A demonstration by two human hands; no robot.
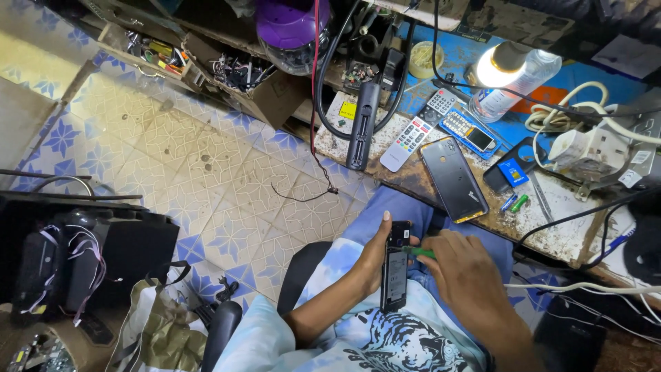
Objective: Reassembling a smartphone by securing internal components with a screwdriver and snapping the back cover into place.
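With the left hand (375, 258) gripping the opened phone (396, 265) firmly over the lap, the right hand (465, 265), pinching the green screwdriver (420, 252), should keep its tip square and press lightly.

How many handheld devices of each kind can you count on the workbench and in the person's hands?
Remote controls: 2, black and white
Smartphones: 2, one in the left hand, one on the bench
Keypad phones: 1
Total: 5

The right hand holds a green-handled tool.
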